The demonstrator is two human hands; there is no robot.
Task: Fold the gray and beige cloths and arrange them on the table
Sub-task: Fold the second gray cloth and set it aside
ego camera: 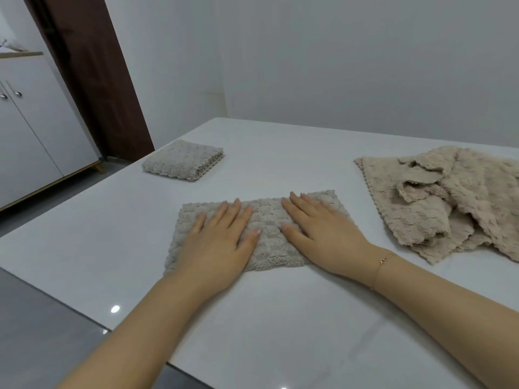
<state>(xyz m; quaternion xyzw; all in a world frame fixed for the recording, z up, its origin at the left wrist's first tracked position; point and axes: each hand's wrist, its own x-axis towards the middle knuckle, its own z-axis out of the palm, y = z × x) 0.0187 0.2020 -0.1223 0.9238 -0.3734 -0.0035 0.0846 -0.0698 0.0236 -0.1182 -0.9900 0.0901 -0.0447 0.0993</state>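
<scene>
Gray cloth (pixel 261 228) at table (pixel 280 318) center, folded once into a strip; left hand (pixel 216 242) & right hand (pixel 323 234) press it flat, fingers straight, holding nothing. Folded cloth (pixel 184 160) done at 10 o'clock. Beige pile (pixel 449 203) at 3 o'clock unfolded. Approx. a third through.

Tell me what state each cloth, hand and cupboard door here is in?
Gray cloth under hands: folded in a strip, flat.
Far gray cloth: folded small, set aside.
Beige cloths: unfolded, heaped.
Left hand: flat, pressing.
Right hand: flat, pressing.
Cupboard doors: closed.
</scene>
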